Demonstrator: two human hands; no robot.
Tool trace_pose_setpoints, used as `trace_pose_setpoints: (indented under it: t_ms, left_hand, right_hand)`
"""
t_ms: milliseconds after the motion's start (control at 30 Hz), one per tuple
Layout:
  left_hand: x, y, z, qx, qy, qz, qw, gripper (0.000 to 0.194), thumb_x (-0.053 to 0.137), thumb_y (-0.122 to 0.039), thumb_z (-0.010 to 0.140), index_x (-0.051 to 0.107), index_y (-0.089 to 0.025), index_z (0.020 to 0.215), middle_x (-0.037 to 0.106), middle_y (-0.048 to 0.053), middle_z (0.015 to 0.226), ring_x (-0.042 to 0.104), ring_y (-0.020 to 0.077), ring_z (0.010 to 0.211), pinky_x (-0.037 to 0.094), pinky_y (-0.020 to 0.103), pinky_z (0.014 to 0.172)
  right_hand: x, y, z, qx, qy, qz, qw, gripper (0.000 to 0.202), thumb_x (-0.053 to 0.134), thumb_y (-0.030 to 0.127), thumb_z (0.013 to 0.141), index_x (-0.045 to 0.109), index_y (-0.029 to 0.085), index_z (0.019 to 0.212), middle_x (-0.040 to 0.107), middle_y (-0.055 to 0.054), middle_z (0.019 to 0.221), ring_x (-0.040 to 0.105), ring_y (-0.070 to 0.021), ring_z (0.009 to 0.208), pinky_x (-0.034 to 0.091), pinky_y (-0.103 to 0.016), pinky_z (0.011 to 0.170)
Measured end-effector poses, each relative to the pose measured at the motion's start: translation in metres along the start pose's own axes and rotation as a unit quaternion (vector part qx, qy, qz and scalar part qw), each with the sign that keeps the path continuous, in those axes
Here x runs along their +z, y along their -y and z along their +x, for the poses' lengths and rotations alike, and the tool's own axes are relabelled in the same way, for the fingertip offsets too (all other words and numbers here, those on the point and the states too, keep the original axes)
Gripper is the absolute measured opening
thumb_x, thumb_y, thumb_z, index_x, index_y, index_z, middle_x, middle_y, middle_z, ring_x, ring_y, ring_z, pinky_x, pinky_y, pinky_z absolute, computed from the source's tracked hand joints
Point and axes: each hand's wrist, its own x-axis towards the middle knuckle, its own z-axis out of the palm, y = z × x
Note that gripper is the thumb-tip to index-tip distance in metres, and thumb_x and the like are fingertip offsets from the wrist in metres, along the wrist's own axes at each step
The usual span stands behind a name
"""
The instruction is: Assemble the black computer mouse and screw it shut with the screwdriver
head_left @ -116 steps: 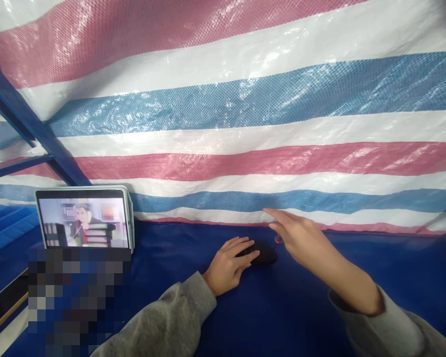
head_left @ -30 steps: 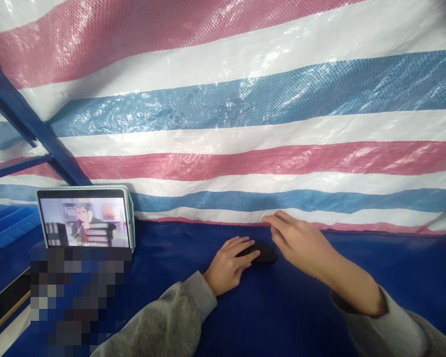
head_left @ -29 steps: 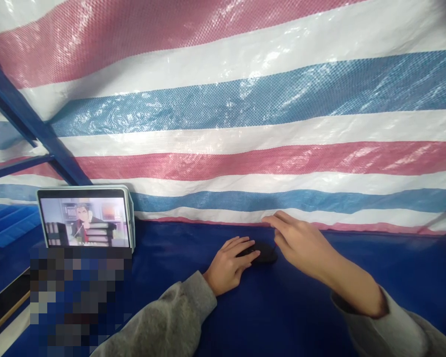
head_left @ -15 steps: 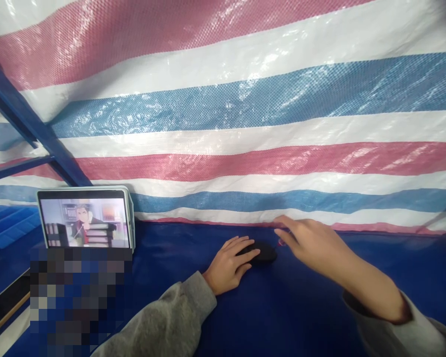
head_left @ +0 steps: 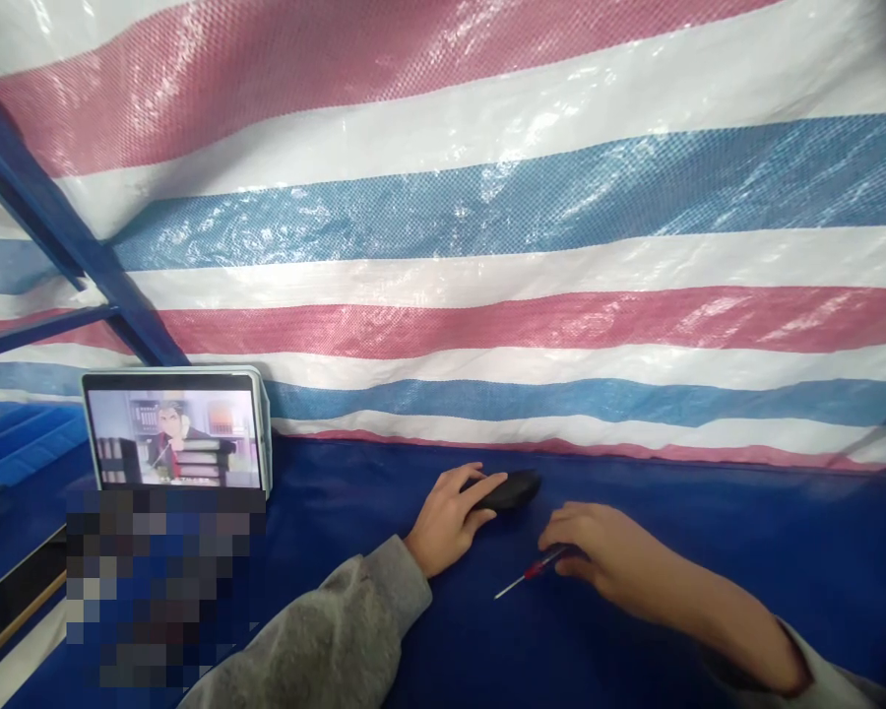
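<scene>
A black computer mouse (head_left: 513, 489) is held at its left end by my left hand (head_left: 450, 517), fingers and thumb closed around it. Its far right side is raised a little off the blue table surface. To the right of it, my right hand (head_left: 587, 547) is closed on a small screwdriver (head_left: 536, 568) with a red and dark handle. The metal shaft points down and to the left, apart from the mouse. Part of the handle is hidden by the fingers.
At the left, a tablet (head_left: 177, 433) in a pale case stands upright, showing a cartoon. Behind it are blue trays (head_left: 26, 438) and a blue metal frame (head_left: 110, 286). A phone-like dark object (head_left: 19, 596) lies at the left edge. Striped sheeting (head_left: 487, 315) hangs behind the table (head_left: 502, 650).
My right hand has come down and toward me, bringing the screwdriver into clear view. The mouse has tilted in my left hand, its right end turning upward.
</scene>
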Motion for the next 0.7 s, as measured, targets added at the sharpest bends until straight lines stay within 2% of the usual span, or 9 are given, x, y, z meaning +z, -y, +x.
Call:
trace_pose_setpoints:
  t_ms: [133,200,267,300,367,400,467,567,700]
  left_hand:
    - [-0.002,0.000,0.003,-0.029,-0.022,-0.028,0.999,0.031,0.049,-0.030,0.097,0.051,-0.028,0.129,0.058,0.005,0.127,0.046,0.0233,0.126,0.034,0.047,0.111]
    - [-0.003,0.000,0.004,-0.041,-0.025,-0.035,0.998,0.027,0.048,-0.031,0.098,0.054,-0.027,0.124,0.059,0.004,0.124,0.047,0.0229,0.124,0.033,0.047,0.112]
    - [-0.002,0.001,0.006,-0.047,-0.025,-0.033,0.998,0.026,0.044,-0.031,0.099,0.054,-0.026,0.122,0.060,0.003,0.120,0.050,0.0220,0.120,0.035,0.047,0.110]
    - [-0.001,0.002,0.006,-0.049,-0.024,-0.027,0.998,0.026,0.041,-0.030,0.100,0.055,-0.026,0.123,0.060,0.004,0.118,0.051,0.0214,0.118,0.036,0.046,0.109]
    - [0.001,0.004,0.007,-0.049,-0.019,-0.004,0.999,0.029,0.036,-0.030,0.102,0.055,-0.027,0.124,0.060,0.004,0.115,0.052,0.0205,0.114,0.038,0.045,0.108]
    - [0.003,0.005,0.007,-0.046,-0.016,0.011,0.999,0.031,0.033,-0.030,0.103,0.056,-0.028,0.124,0.059,0.004,0.113,0.052,0.0203,0.114,0.038,0.045,0.108]
    - [0.005,0.007,0.006,-0.034,-0.010,0.035,0.999,0.033,0.032,-0.029,0.103,0.056,-0.029,0.125,0.059,0.004,0.112,0.052,0.0198,0.115,0.035,0.046,0.110]
    - [0.006,0.007,0.004,-0.023,-0.012,0.044,0.999,0.032,0.034,-0.026,0.102,0.054,-0.029,0.127,0.057,0.004,0.115,0.053,0.0194,0.114,0.036,0.045,0.110]
    - [0.003,0.003,0.003,-0.016,-0.044,0.010,0.999,0.022,0.047,-0.023,0.097,0.061,-0.023,0.115,0.059,0.006,0.115,0.052,0.0223,0.117,0.040,0.043,0.105]
  right_hand:
    - [0.021,0.010,0.002,0.017,0.020,-0.052,0.998,0.016,0.060,0.009,0.076,0.066,0.020,0.086,0.070,-0.005,0.091,0.063,-0.0231,0.093,0.044,-0.038,0.091]
    - [0.026,0.015,0.002,0.008,-0.010,-0.072,0.997,0.013,0.061,0.012,0.076,0.065,0.021,0.085,0.069,-0.005,0.089,0.063,-0.0237,0.089,0.046,-0.039,0.087]
    - [0.029,0.016,0.002,-0.010,-0.085,-0.073,0.994,0.009,0.059,0.020,0.082,0.065,0.022,0.088,0.067,-0.006,0.091,0.062,-0.0240,0.088,0.048,-0.041,0.086]
    - [0.031,0.014,0.003,-0.014,-0.139,-0.071,0.988,0.013,0.057,0.025,0.085,0.066,0.022,0.094,0.067,-0.008,0.096,0.061,-0.0248,0.092,0.048,-0.043,0.088]
    - [0.038,0.007,0.008,-0.007,-0.251,-0.071,0.965,0.030,0.051,0.033,0.090,0.062,0.021,0.115,0.062,-0.013,0.115,0.057,-0.0278,0.106,0.046,-0.046,0.093]
    - [0.044,0.002,0.011,0.007,-0.288,-0.070,0.955,0.041,0.051,0.037,0.090,0.057,0.020,0.126,0.058,-0.015,0.125,0.053,-0.0303,0.115,0.044,-0.049,0.095]
    - [0.056,-0.009,0.018,0.017,-0.290,-0.045,0.956,0.049,0.053,0.040,0.089,0.051,0.019,0.134,0.054,-0.016,0.132,0.050,-0.0308,0.122,0.044,-0.050,0.098]
    - [0.071,-0.019,0.025,0.053,-0.275,0.021,0.960,0.045,0.052,0.036,0.089,0.052,0.021,0.132,0.057,-0.013,0.129,0.055,-0.0264,0.117,0.045,-0.047,0.098]
    - [0.075,-0.017,0.026,0.082,-0.291,0.073,0.950,0.043,0.055,0.036,0.086,0.054,0.022,0.127,0.058,-0.011,0.127,0.055,-0.0258,0.117,0.044,-0.047,0.100]
